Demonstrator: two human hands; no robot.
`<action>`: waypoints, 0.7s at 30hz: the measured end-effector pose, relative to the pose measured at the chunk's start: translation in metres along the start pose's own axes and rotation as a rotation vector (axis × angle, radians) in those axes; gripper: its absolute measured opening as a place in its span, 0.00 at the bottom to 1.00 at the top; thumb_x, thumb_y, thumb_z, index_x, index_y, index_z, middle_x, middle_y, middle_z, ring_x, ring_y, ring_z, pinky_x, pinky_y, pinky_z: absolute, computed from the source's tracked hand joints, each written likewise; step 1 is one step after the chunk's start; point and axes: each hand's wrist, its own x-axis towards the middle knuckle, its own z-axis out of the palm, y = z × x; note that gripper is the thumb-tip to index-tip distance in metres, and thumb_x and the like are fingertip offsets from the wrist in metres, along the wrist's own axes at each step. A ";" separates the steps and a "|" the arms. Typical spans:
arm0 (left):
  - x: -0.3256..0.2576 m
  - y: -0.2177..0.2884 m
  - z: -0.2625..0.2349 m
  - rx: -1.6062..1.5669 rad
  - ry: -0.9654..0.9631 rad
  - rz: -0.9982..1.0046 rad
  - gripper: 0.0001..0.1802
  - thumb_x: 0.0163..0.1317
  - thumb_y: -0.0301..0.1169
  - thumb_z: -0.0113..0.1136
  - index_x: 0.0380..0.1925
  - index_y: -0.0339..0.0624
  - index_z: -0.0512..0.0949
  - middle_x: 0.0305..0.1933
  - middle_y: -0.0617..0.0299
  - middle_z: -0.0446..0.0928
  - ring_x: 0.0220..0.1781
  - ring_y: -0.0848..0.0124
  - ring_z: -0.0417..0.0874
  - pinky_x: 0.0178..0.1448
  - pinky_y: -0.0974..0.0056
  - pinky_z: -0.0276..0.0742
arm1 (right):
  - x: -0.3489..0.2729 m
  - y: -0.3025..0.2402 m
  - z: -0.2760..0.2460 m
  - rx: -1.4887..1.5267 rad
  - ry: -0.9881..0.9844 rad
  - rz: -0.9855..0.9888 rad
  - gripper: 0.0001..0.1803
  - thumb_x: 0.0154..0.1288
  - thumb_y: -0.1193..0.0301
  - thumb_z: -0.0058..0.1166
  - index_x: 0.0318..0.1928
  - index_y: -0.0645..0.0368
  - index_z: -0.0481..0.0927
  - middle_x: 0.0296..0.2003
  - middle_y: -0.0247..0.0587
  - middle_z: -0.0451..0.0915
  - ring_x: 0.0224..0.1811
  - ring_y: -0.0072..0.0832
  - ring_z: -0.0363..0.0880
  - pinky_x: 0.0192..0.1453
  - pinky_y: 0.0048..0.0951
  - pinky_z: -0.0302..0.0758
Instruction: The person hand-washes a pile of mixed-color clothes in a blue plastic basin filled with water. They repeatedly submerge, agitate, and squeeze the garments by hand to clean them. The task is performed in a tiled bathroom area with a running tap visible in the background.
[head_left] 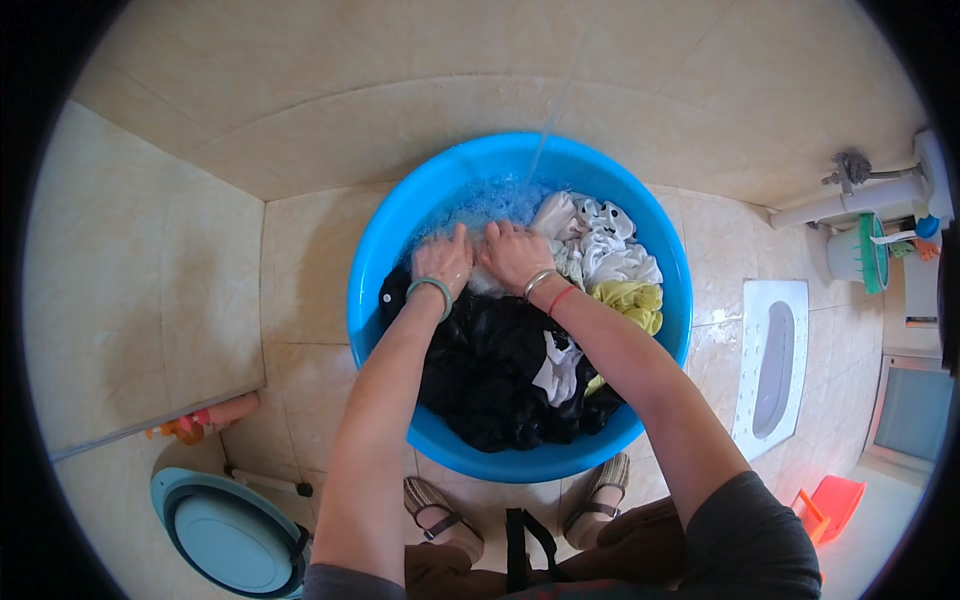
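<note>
While in blue basin [372,270], both hands [480,258] on laundry [500,360].

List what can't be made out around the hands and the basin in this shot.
- Head view: what the left hand and right hand grip; both press closed into wet cloth and foam.
- Bottom of the blue basin: covered by black clothes, white clothes and a yellow cloth.
- Water stream: its source lies above the frame edge.

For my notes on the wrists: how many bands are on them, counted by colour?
Green bangle on the left hand wrist: 1
Silver bangle on the right hand wrist: 1
Red band on the right wrist: 1
Total: 3
</note>
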 end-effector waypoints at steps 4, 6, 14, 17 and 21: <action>-0.001 0.001 0.000 -0.016 -0.006 -0.016 0.14 0.72 0.42 0.46 0.46 0.45 0.68 0.47 0.43 0.78 0.43 0.44 0.82 0.45 0.44 0.77 | 0.000 0.000 0.006 -0.006 0.011 0.042 0.12 0.67 0.61 0.48 0.40 0.56 0.74 0.34 0.42 0.80 0.39 0.40 0.82 0.42 0.43 0.78; -0.005 0.000 -0.004 -0.045 -0.007 -0.041 0.14 0.71 0.42 0.47 0.45 0.45 0.69 0.49 0.44 0.78 0.47 0.45 0.81 0.48 0.45 0.76 | -0.001 0.000 0.007 0.016 0.080 0.016 0.12 0.67 0.60 0.47 0.39 0.55 0.74 0.35 0.42 0.80 0.40 0.40 0.82 0.44 0.43 0.77; -0.079 0.013 -0.008 0.025 0.091 -0.033 0.37 0.70 0.54 0.47 0.76 0.60 0.53 0.77 0.44 0.50 0.78 0.43 0.50 0.75 0.35 0.45 | -0.012 0.004 0.005 0.057 0.155 0.031 0.13 0.69 0.58 0.47 0.41 0.53 0.76 0.40 0.40 0.78 0.48 0.39 0.76 0.52 0.42 0.72; -0.110 0.022 -0.023 0.160 0.006 -0.049 0.42 0.69 0.62 0.42 0.78 0.62 0.45 0.81 0.44 0.38 0.80 0.37 0.39 0.76 0.30 0.33 | -0.020 0.010 -0.006 0.087 0.104 0.007 0.18 0.69 0.54 0.47 0.48 0.52 0.77 0.43 0.41 0.78 0.50 0.40 0.76 0.57 0.42 0.70; -0.113 0.026 -0.029 0.155 -0.133 -0.099 0.45 0.68 0.64 0.41 0.78 0.61 0.41 0.81 0.44 0.32 0.80 0.36 0.38 0.74 0.26 0.32 | -0.033 0.018 -0.035 0.286 -0.049 -0.035 0.27 0.69 0.47 0.46 0.62 0.45 0.74 0.55 0.44 0.76 0.61 0.43 0.71 0.66 0.45 0.65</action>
